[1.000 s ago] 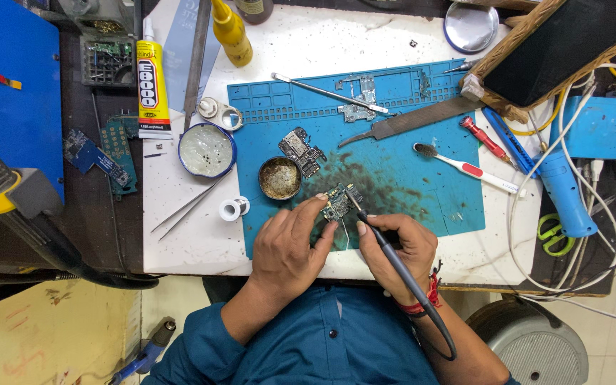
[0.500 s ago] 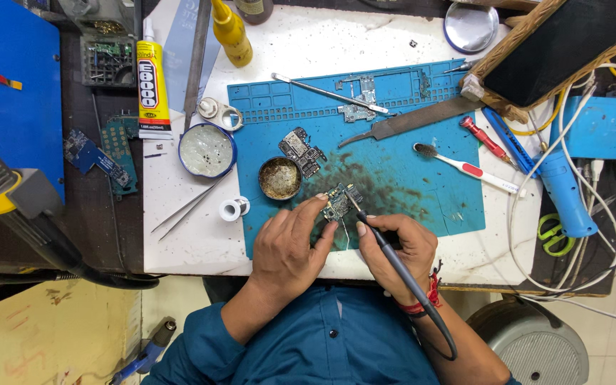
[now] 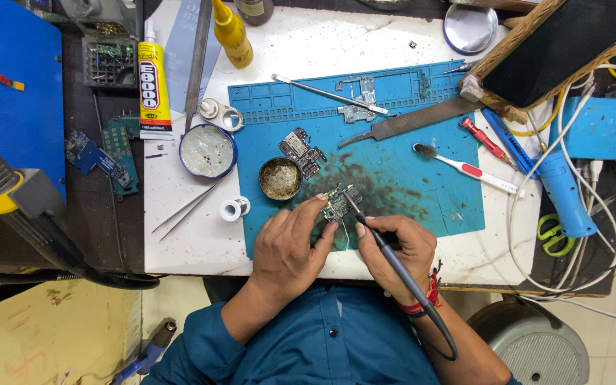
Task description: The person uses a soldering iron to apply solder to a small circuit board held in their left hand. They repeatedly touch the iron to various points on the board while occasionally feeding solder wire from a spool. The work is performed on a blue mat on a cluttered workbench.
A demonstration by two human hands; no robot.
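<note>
At the left edge of the white counter [image 3: 180,249] stands a yellow glue tube [image 3: 154,89], with a round blue-rimmed tin [image 3: 208,150] and a pair of tweezers [image 3: 187,209] below it. On the blue work mat [image 3: 422,178] a small brown-filled pot [image 3: 280,178] sits just beside a loose circuit board [image 3: 302,151]. The left hand [image 3: 290,246] pinches a small green circuit board [image 3: 339,201] between its fingertips and holds it down on the mat. The right hand [image 3: 397,253] is closed around a dark soldering iron [image 3: 386,249], its tip touching that board. Farther right lie a toothbrush [image 3: 465,168], a red screwdriver [image 3: 485,139] and a blue hot-air tool [image 3: 563,192].
</note>
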